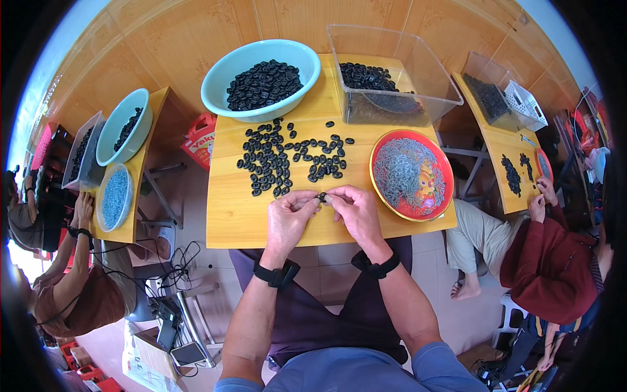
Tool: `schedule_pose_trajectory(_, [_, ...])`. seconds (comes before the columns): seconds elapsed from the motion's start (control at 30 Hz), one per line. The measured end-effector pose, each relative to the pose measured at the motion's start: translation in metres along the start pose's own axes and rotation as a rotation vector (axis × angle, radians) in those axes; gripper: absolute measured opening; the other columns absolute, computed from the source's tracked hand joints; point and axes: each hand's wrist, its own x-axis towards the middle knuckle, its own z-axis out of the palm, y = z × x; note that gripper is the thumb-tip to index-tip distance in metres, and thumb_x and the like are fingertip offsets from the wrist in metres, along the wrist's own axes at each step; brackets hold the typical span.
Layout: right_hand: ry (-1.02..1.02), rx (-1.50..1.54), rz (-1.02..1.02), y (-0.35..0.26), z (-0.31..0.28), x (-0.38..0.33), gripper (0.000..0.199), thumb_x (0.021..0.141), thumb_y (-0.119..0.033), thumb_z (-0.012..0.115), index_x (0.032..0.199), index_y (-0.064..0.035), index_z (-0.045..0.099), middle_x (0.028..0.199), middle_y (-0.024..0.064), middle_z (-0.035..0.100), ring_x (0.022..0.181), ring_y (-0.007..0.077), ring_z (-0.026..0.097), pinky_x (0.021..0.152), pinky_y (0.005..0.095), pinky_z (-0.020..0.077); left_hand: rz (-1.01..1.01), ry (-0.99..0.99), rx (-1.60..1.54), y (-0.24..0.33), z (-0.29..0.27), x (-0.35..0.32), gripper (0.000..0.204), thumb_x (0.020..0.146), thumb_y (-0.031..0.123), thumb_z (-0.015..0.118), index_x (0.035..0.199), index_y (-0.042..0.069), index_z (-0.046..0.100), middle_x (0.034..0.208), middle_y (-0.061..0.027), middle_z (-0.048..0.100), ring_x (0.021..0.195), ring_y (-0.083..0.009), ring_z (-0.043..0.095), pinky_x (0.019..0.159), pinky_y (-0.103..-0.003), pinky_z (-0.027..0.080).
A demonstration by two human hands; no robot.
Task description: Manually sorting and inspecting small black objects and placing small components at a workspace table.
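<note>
Over the front of the yellow table, my left hand (291, 219) and my right hand (354, 210) meet fingertip to fingertip. Between them they pinch a small black oval plastic piece (322, 197), mostly covered by the fingers. Many like pieces, each with openings in its face, lie in a loose spread (264, 160) just beyond my hands. To the right of my right hand is a red round tray (384, 186) with a picture on its bottom, heaped with small thin grey pieces (406, 166), too fine to tell their kind.
At the back stand a light blue basin (215, 98) and a clear plastic bin (424, 65), both holding black pieces. Co-workers sit at side tables left (153, 124) and right (486, 153) with similar containers. Cables (176, 274) and a metal-legged stand are at lower left.
</note>
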Motion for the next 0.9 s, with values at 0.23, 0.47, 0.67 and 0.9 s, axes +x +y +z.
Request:
schedule_pose_trajectory(0.23, [0.007,0.016,0.005,-0.003,0.000,-0.001,0.019,0.091,-0.009,0.069,0.097,0.0090,0.072,0.071,0.0061,0.069,0.055,0.0077,0.058,0.051,0.0235,0.0445,-0.021,0.003,-0.018,0.006,0.003,0.000,0.016,0.091,0.005,0.073,0.102,-0.007,0.073,0.081,-0.0073,0.074,0.070,-0.0080,0.066,0.066,-0.021,0.053])
schedule_pose_trajectory(0.47, [-0.017,0.007,0.012,-0.006,-0.002,-0.001,0.017,0.091,-0.010,0.069,0.096,0.0063,0.072,0.071,0.0046,0.068,0.055,0.0070,0.059,0.050,0.0219,0.0429,-0.021,-0.004,-0.016,0.007,0.003,0.000,0.016,0.091,0.005,0.073,0.101,-0.007,0.073,0.080,-0.0072,0.074,0.070,-0.0082,0.066,0.066,-0.021,0.052])
schedule_pose_trajectory(0.67, [-0.038,0.073,-0.007,0.001,-0.005,0.000,0.016,0.092,-0.009,0.068,0.099,0.0052,0.071,0.076,0.0044,0.069,0.059,0.0071,0.060,0.051,0.0221,0.0449,0.066,-0.008,0.006,-0.003,0.002,0.000,0.024,0.090,0.004,0.074,0.112,-0.004,0.071,0.080,-0.0059,0.073,0.070,-0.0080,0.066,0.066,-0.023,0.053])
schedule_pose_trajectory(0.9, [-0.100,0.133,0.064,0.005,-0.017,0.002,0.013,0.092,-0.011,0.069,0.099,0.0001,0.066,0.075,0.0009,0.066,0.059,0.0049,0.057,0.049,0.0203,0.0421,0.118,-0.129,0.299,0.004,0.006,-0.007,0.032,0.084,0.003,0.079,0.115,0.003,0.071,0.082,-0.0010,0.072,0.071,-0.0048,0.063,0.066,-0.021,0.051])
